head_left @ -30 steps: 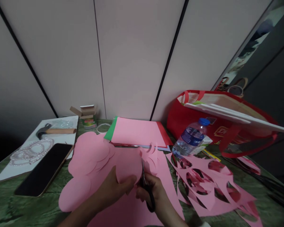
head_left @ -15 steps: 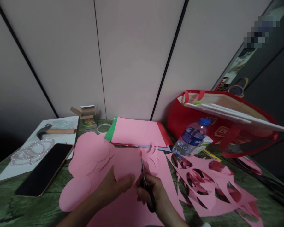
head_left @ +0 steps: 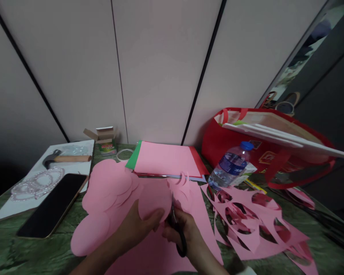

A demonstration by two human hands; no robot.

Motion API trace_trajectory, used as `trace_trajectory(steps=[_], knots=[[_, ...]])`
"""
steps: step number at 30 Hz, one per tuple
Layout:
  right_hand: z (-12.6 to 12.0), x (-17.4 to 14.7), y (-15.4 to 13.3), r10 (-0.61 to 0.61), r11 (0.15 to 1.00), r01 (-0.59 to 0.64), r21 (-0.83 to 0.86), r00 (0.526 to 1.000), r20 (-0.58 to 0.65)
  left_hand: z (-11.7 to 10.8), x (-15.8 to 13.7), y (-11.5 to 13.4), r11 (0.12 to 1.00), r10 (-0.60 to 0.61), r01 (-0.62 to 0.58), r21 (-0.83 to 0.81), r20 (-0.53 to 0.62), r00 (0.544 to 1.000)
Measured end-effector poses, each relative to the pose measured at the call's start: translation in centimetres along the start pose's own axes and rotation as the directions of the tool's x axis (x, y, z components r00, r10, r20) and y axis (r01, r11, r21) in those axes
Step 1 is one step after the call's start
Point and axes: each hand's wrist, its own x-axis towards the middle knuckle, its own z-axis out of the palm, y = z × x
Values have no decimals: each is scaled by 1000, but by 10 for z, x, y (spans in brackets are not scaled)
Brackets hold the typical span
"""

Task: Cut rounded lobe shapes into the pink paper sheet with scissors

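My left hand (head_left: 143,225) pinches a rounded piece of pink paper (head_left: 154,199), its thumb lying over the lower edge. In my right hand (head_left: 186,229) is a pair of scissors with black handles (head_left: 180,237); the blades point away from me at the right edge of the held paper. Curled pink offcuts (head_left: 183,189) lie just beyond the blades. Beneath both hands is a large pink sheet (head_left: 203,229). Left of my left hand, several cut pink rounds (head_left: 106,183) overlap in a pile.
Pink scraps with cut-out holes (head_left: 255,225) spread at right, near a tilted water bottle (head_left: 229,166) and a red bag (head_left: 215,133). Coloured sheets (head_left: 166,158) lie at the back. To the left are a phone (head_left: 53,206), a hammer (head_left: 71,158), beads (head_left: 37,183) and a small box (head_left: 107,145).
The rounded paper in my left hand now shows as a distinct disc, turned up toward me. The scissors stay at its right edge, with my right hand shifted slightly left.
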Motion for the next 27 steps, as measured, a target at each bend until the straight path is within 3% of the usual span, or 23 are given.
trace_trajectory(steps=[3, 11, 18, 22, 27], knots=[[-2, -1, -2, -6, 1000, 5, 21, 1000, 26, 0, 0, -2, 999, -41, 41, 4, -34, 999], [-4, -1, -1, 69, 997, -69, 15, 996, 48, 0, -1, -1, 998, -58, 58, 12, 2, 998], [-3, -2, -4, 37, 999, -36, -12, 998, 49, -1, 0, -1, 997, -66, 67, 24, -31, 997], [-2, -2, -6, 31, 999, -30, -18, 998, 54, -2, -1, 4, 999, -28, 27, 19, 38, 999], [-1, -1, -7, 15, 1000, -15, -9, 999, 42, -3, -1, 7, 999, -39, 39, 26, 26, 999]])
